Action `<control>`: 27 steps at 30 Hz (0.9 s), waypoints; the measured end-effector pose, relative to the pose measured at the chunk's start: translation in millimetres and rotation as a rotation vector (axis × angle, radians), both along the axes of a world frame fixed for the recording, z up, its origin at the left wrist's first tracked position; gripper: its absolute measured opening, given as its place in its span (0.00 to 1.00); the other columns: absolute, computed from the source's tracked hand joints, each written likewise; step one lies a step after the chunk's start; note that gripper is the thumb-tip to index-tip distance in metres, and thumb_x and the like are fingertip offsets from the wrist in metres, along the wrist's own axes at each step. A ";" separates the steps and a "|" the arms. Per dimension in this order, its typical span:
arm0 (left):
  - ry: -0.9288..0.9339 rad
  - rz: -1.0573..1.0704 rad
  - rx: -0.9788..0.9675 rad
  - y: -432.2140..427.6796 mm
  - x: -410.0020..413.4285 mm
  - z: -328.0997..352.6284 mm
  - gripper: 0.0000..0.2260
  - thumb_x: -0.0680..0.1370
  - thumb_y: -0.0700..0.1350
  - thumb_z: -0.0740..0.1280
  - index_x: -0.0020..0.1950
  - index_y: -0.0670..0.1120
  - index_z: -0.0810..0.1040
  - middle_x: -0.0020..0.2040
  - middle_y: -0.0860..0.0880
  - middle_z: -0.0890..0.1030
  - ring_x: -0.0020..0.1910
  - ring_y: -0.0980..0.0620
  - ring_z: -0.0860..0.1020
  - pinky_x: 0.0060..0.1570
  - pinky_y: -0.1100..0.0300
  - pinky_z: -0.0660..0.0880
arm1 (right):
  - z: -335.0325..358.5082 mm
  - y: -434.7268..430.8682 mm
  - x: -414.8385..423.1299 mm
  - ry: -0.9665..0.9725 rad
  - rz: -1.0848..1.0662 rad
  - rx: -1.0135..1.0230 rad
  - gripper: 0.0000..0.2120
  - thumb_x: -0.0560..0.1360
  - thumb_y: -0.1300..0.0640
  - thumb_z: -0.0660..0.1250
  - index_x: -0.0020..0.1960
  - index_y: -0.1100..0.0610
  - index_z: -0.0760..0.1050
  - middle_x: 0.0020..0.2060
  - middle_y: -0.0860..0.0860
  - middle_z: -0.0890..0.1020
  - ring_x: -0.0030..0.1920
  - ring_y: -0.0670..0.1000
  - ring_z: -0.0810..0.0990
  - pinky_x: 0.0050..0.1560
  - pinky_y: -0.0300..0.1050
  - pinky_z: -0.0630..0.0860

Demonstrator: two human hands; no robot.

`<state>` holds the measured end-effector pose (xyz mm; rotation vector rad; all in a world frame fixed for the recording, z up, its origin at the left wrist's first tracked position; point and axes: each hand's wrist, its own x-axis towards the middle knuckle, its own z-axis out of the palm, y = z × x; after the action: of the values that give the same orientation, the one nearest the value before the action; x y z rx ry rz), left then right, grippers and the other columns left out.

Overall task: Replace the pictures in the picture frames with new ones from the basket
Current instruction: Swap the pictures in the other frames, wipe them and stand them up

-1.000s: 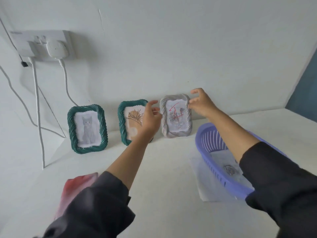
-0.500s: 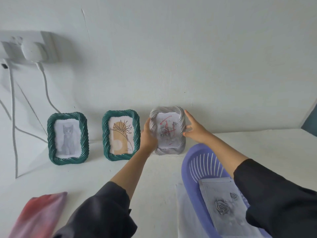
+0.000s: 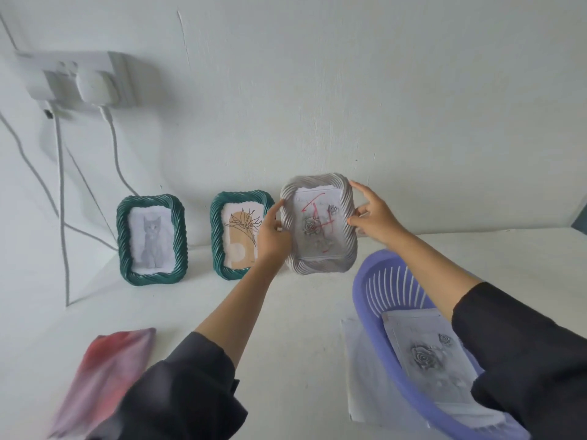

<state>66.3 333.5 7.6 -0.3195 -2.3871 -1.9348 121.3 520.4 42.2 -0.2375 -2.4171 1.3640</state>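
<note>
**Q:** What is held at centre frame?

**A:** A grey frame with a twisted rim, slightly tilted before the white wall. The left hand grips its left edge, thumb on the front. The right hand pinches its right edge, forefinger stretched to the top corner. Whether its foot touches the table cannot be told.

**Q:** Any writing?

**A:** Red strokes cross the rose print inside it; they cannot be read as letters.

**Q:** And around it?

**A:** Just left of it stand two green frames, one with a plant drawing, partly hidden by the left hand, and one with a grey cat. At lower right a purple basket holds a rose picture and sits on a paper sheet. The right forearm, in a black sleeve, crosses the basket's rim and covers the picture's right edge. A red cloth lies at lower left. At upper left, a wall socket carries a white plug, with cables hanging down.
</note>
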 end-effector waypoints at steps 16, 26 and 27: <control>-0.362 -0.172 -0.043 -163.4 77.0 7.0 0.17 0.75 0.34 0.59 0.61 0.46 0.74 0.41 0.48 0.78 0.36 0.51 0.76 0.38 0.60 0.73 | 23.2 -153.4 101.8 -0.140 0.176 -0.300 0.31 0.73 0.72 0.64 0.71 0.54 0.61 0.35 0.53 0.75 0.34 0.50 0.77 0.32 0.39 0.79; -0.493 -0.196 0.220 -162.5 117.8 0.2 0.09 0.81 0.48 0.58 0.60 0.49 0.70 0.46 0.47 0.75 0.43 0.49 0.76 0.50 0.54 0.75 | 24.5 -224.8 115.9 -0.281 0.191 0.274 0.28 0.68 0.66 0.71 0.65 0.59 0.67 0.47 0.54 0.75 0.37 0.52 0.76 0.44 0.50 0.78; -0.511 -0.211 0.263 -159.2 121.4 1.4 0.08 0.81 0.49 0.57 0.58 0.50 0.69 0.45 0.47 0.76 0.44 0.49 0.76 0.51 0.53 0.76 | 24.3 -230.7 115.2 -0.304 0.222 0.313 0.26 0.69 0.64 0.71 0.64 0.59 0.67 0.47 0.55 0.75 0.37 0.52 0.76 0.44 0.49 0.78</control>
<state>187.7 174.2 9.0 -0.0652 -2.3951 -2.6695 236.5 289.7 66.5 -0.1025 -2.9442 1.0727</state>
